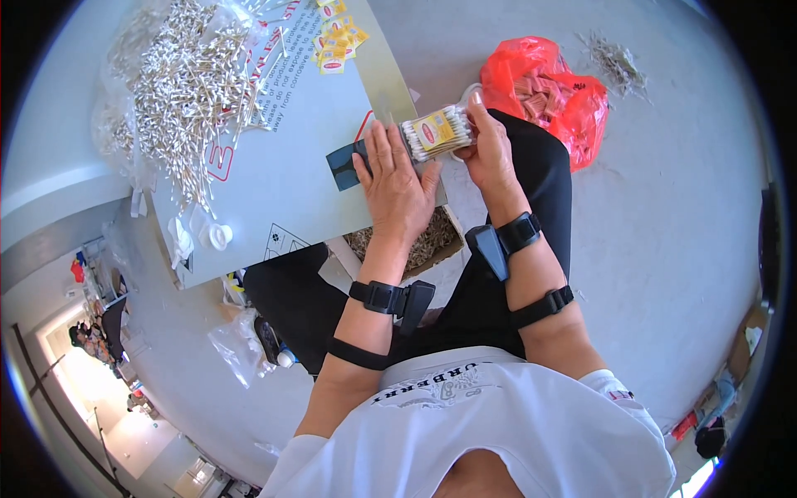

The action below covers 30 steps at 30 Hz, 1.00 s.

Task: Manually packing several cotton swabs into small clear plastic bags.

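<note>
My right hand [490,149] grips a bundle of cotton swabs [436,133] wrapped with a yellow and red label, held sideways at the near edge of a pale cardboard sheet [290,166]. My left hand [394,178] lies flat with fingers spread over a dark card [342,166] on that sheet, its fingertips touching the bundle's swab tips. A large loose heap of cotton swabs [187,91] covers the sheet's far left part. Several small yellow labels [336,41] lie at the sheet's far edge.
A red plastic bag [548,91] with brownish packets sits on the grey floor beyond my right knee. An open box of swab sticks [415,241] is under the sheet's near edge. A scattered pile of sticks [618,62] lies farther right. White caps [217,236] rest near the sheet's left corner.
</note>
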{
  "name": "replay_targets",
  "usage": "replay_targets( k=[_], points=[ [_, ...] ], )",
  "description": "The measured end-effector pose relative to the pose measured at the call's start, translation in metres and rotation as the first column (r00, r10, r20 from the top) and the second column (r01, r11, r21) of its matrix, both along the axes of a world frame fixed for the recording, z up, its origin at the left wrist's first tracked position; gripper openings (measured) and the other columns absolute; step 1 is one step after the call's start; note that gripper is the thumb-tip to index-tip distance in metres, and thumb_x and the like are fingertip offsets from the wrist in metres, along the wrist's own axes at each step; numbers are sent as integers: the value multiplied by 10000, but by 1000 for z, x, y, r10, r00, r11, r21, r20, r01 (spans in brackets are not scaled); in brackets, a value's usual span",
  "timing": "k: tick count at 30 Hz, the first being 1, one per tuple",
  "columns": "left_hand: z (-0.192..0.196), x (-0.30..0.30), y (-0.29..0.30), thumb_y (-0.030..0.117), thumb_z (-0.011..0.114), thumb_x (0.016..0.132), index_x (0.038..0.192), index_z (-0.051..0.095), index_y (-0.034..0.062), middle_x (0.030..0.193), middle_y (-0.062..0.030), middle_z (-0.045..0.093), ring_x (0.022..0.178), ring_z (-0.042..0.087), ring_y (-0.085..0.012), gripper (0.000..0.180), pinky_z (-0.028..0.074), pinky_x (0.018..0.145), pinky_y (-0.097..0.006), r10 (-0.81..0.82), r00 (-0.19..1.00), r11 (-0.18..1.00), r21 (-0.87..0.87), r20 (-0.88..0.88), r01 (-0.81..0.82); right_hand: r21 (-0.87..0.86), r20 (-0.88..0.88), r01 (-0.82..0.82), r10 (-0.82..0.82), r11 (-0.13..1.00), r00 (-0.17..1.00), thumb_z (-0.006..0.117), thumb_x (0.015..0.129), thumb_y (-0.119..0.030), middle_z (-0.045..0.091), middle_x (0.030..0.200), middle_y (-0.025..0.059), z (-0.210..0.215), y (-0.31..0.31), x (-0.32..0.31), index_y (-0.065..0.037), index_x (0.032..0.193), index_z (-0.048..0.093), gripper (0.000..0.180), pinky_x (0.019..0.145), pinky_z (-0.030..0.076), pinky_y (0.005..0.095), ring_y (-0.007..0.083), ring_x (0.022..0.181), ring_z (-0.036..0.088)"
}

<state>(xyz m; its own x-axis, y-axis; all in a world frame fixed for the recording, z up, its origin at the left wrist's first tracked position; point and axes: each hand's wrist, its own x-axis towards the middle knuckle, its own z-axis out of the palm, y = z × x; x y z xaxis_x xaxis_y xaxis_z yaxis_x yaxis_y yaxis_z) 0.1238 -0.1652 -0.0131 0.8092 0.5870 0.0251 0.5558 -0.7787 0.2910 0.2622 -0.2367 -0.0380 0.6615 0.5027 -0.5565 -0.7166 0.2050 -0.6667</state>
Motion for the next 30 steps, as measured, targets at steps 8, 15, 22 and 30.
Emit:
replay_targets(
  k=[8,15,22,30],
  points=[
    [-2,-2,-8,519,497,935,1491,216,-65,1578,-249,137,1481,81,-381,854,52,1154,-588,6,1000,1000,11,-7,-6,73,-51,-87,91,994,995,508,993,-439,686,898,62,-9,-1,-1,14,1085,671,489,497,391,218,103,670,609],
    [0,-6,-8,526,486,941,1480,236,-74,1581,-236,143,1481,69,-379,845,48,1140,-601,-13,1000,1000,22,-24,14,8,-10,-6,6,1000,1000,625,940,-375,634,705,1,8,6,-7,-21,881,720,371,432,314,225,74,545,539],
    [3,2,-11,498,563,910,1475,242,-81,1579,-229,157,1481,91,-366,870,52,1133,-614,-35,999,999,37,-18,36,-347,756,190,154,918,636,646,934,-331,601,640,-20,-10,6,-5,-45,706,705,370,487,380,242,69,564,523],
    [-3,-9,-5,494,580,899,1445,348,-46,1568,-216,197,1466,120,-393,802,65,1130,-617,42,991,999,-25,125,-39,-89,176,-31,46,996,983,740,855,-319,510,642,-53,10,-2,-25,-28,981,661,327,472,333,210,62,512,426]
  ],
)
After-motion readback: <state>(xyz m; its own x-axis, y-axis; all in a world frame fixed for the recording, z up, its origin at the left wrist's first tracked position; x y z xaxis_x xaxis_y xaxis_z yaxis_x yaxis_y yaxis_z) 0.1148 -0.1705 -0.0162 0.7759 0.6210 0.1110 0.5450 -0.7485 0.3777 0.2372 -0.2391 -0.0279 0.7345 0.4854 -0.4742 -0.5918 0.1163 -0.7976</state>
